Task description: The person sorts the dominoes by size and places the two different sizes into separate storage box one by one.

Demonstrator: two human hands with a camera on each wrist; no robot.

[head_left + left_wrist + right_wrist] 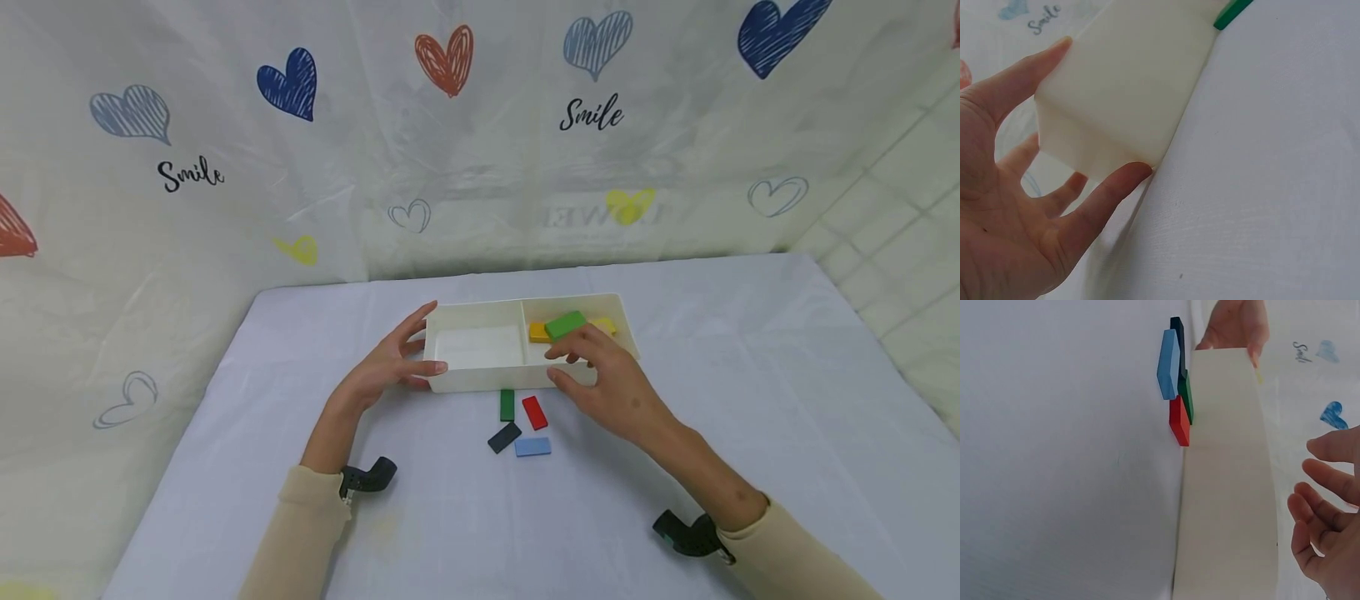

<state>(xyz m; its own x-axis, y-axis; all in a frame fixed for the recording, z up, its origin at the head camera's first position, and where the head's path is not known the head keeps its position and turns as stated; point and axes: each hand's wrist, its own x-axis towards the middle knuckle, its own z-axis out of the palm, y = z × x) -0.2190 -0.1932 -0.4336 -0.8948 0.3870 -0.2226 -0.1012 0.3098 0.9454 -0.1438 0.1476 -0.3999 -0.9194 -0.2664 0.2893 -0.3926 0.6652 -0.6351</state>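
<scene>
Plainly, the left hand (382, 367) is doing the steadying: its fingers are spread round one end of the white tray (480, 381), thumb and fingers gripping it at the corners. From where I stand, the tray reaches from those fingers across to the right hand (615, 387), which hovers over the near wall of its right compartment. That hand's fingers are loosely bent, the thumb apart from the rest, with nothing pinched between them.

Just beyond the right fingertips lie a light green block (566, 323) and yellow blocks (538, 333), the green one resting on the yellow. Between the two hands, on the near side of the tray, a dark green block (507, 405), a red block (535, 412), a black block (504, 437) and a blue block (533, 447) sit on the worktop (435, 517).

For clean work, I'd keep the left fingers firm but gentle, so the tray doesn't skid. The right fingers would do best clearing the wall from above, pinching any block by its long edges and not nudging the leaning green one.
</scene>
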